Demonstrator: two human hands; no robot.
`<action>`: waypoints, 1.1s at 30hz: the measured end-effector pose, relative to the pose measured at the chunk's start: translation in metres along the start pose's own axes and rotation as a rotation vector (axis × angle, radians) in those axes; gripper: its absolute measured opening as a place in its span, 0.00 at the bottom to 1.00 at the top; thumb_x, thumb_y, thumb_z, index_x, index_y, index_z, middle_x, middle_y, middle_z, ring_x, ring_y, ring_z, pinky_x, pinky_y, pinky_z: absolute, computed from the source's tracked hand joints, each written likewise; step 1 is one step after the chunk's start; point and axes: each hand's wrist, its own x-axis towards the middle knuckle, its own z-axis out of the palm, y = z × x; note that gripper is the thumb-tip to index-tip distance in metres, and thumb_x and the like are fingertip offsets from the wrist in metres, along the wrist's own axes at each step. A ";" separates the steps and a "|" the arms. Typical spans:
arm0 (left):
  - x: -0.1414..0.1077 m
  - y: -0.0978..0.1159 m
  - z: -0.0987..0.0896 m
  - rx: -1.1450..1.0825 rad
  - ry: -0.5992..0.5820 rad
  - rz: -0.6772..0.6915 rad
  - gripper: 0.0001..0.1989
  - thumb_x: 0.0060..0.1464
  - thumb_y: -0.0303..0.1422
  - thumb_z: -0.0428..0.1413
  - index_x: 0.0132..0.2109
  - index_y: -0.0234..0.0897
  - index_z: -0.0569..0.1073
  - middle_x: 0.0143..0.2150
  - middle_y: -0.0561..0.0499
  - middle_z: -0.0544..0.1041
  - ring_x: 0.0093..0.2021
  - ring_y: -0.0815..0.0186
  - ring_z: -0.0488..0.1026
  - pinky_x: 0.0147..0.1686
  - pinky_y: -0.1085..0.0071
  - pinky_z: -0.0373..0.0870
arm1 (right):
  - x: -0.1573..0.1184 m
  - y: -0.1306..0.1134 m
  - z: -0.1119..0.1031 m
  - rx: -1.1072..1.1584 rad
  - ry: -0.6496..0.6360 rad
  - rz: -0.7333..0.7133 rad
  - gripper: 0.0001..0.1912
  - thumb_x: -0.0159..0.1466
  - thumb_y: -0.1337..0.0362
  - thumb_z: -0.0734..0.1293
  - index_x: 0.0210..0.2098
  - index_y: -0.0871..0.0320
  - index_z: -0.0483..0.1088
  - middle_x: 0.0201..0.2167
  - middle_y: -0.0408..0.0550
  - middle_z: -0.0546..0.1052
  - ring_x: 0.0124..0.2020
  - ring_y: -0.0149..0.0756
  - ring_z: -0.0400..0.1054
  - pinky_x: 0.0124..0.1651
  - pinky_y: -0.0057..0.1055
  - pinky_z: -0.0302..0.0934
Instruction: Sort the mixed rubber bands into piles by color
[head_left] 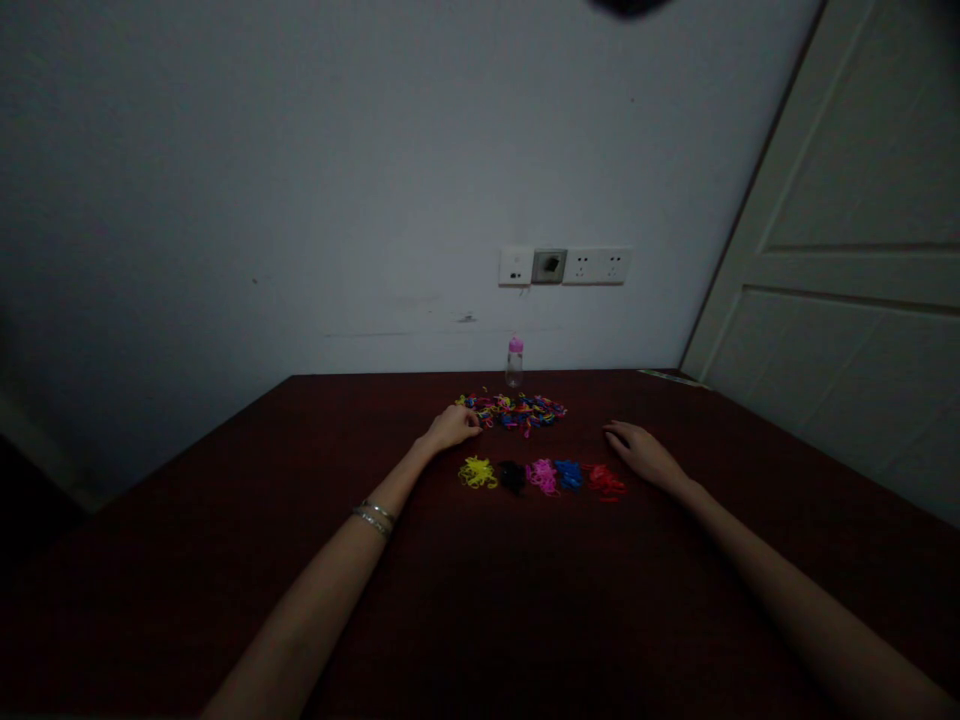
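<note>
My left hand [451, 427] rests at the left edge of a mixed pile of small coloured rubber bands [525, 412]. Its fingers are curled into a pinch, and whatever they may hold is too small to make out. Lying flat on the table, my right hand [643, 452] has its fingers stretched out and holds nothing. Between the hands and nearer to me is a row of sorted heaps: yellow bands [478, 472], black bands [512, 477], pink bands [543, 477], blue bands [568, 474] and red bands [605, 482]. The red heap is closest to my right hand.
Behind the mixed pile stands a clear bottle with a pink cap [514, 362]. The dark red table [480, 590] meets a white wall with sockets [596, 266]. A pale panelled door [847, 300] is at the right, with a thin strip [675, 379] near the table's back right corner.
</note>
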 end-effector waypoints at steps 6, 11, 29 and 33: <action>-0.002 0.005 -0.001 0.127 -0.035 -0.053 0.07 0.43 0.36 0.57 0.30 0.39 0.77 0.27 0.50 0.74 0.29 0.64 0.70 0.28 0.73 0.61 | -0.001 0.000 0.001 0.022 0.026 0.005 0.22 0.64 0.58 0.54 0.49 0.62 0.69 0.52 0.58 0.69 0.55 0.44 0.61 0.58 0.40 0.53; -0.005 0.015 -0.002 0.231 -0.027 -0.107 0.06 0.42 0.34 0.56 0.29 0.39 0.76 0.32 0.47 0.76 0.34 0.60 0.71 0.30 0.71 0.62 | -0.002 -0.002 0.000 0.031 0.028 0.008 0.21 0.64 0.59 0.54 0.49 0.62 0.69 0.53 0.58 0.69 0.55 0.44 0.62 0.58 0.41 0.53; -0.002 0.036 -0.021 0.007 -0.089 0.075 0.10 0.42 0.28 0.53 0.30 0.30 0.77 0.21 0.53 0.70 0.24 0.72 0.64 0.27 0.77 0.58 | -0.001 -0.002 0.001 0.010 0.030 0.000 0.23 0.63 0.59 0.54 0.48 0.65 0.70 0.52 0.60 0.70 0.54 0.45 0.63 0.58 0.40 0.54; -0.012 0.063 -0.023 -0.088 -0.247 0.179 0.10 0.42 0.29 0.53 0.32 0.30 0.76 0.19 0.56 0.65 0.21 0.75 0.58 0.22 0.78 0.53 | 0.001 -0.001 0.001 -0.008 0.023 -0.002 0.23 0.64 0.59 0.53 0.49 0.65 0.70 0.52 0.60 0.70 0.54 0.45 0.62 0.58 0.40 0.54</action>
